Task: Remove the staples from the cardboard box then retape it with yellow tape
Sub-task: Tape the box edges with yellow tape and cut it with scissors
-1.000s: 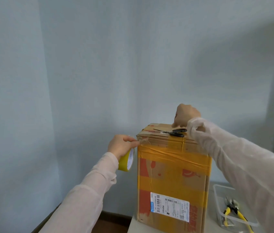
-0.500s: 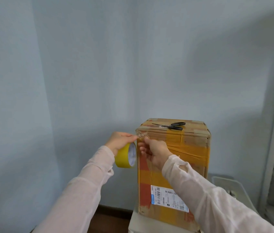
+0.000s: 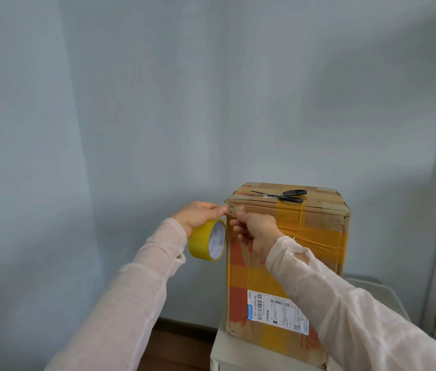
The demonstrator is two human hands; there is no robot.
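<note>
One pair of scissors (image 3: 278, 196) atop the cardboard box (image 3: 318, 226), label (image 3: 278, 307) below

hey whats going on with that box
A person is taping up a tall cardboard box that stands on a white stand. The left hand holds a roll of yellow tape beside the box's upper left corner. The right hand has its fingertips at that same corner; whether it pinches the tape end or presses it down is unclear. Yellow tape bands already cross the front, and scissors lie on top.
</note>
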